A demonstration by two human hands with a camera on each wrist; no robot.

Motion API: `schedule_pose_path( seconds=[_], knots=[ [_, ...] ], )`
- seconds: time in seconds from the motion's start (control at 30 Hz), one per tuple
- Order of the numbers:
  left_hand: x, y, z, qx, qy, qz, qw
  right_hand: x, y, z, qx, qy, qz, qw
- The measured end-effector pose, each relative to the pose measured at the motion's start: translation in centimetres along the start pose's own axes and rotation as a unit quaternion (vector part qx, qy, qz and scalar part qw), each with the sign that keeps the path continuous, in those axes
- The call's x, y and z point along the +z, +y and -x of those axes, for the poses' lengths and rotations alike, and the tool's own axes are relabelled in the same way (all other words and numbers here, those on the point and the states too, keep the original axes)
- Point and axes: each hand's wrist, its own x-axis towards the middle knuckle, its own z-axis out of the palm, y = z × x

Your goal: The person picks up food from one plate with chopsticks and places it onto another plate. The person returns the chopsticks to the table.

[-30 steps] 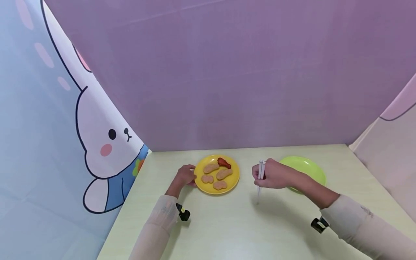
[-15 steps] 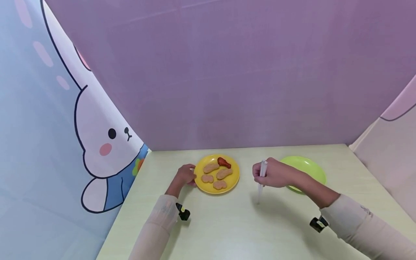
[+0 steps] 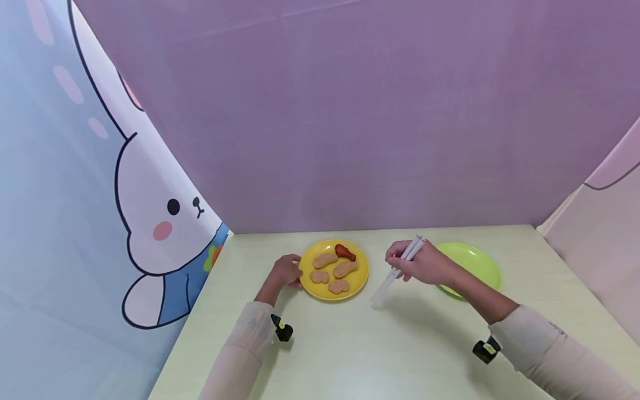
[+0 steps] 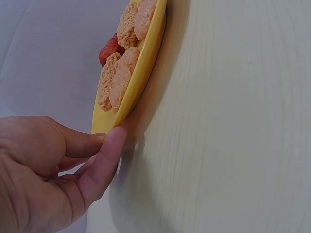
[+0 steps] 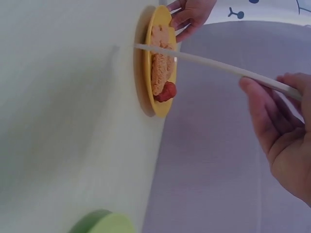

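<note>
While the left hand (image 3: 286,269) pinches the yellow plate (image 3: 357,281) near the far edge of the worktop (image 3: 330,350), the right hand (image 3: 424,265) grips chopsticks (image 3: 412,249); a hard tug might slide the food (image 3: 345,270) off.

I face a purple cloth (image 3: 350,122) behind the far edge of the table (image 3: 325,355), a rabbit (image 3: 147,203) printed on a blue sheet (image 3: 60,222) along the left edge, and a pale panel (image 3: 612,244) along the right.

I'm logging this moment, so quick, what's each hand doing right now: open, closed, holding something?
Left hand: closed, pinching the edge of the yellow plate.
Right hand: closed, holding white chopsticks, no food between their tips.
</note>
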Motion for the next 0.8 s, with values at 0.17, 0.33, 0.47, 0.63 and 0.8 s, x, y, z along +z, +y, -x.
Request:
schedule_pose_path(
  seconds=[0.17,0.33,0.47,0.63,0.8],
  knots=[
    [0.1,0.0,0.1,-0.002,0.0,0.004,1.0,0.6,1.4,-0.5,0.011,0.051,-0.06,0.997],
    [0.0,0.1,0.3,0.01,0.003,-0.001,0.9999,1.1,2.2,-1.0,0.007,0.088,-0.107,0.99],
    [-0.1,0.2,0.3,0.013,0.007,-0.007,0.9999,1.9,2.8,-1.4,0.015,0.111,-0.141,0.984],
    [0.0,0.2,0.6,0.018,0.01,-0.012,0.9997,3.0,3.8,-1.9,0.03,0.118,-0.162,0.979],
    [-0.1,0.1,0.6,0.018,0.01,-0.014,0.9997,3.8,4.5,-2.3,0.023,0.11,-0.171,0.979]
  ],
)
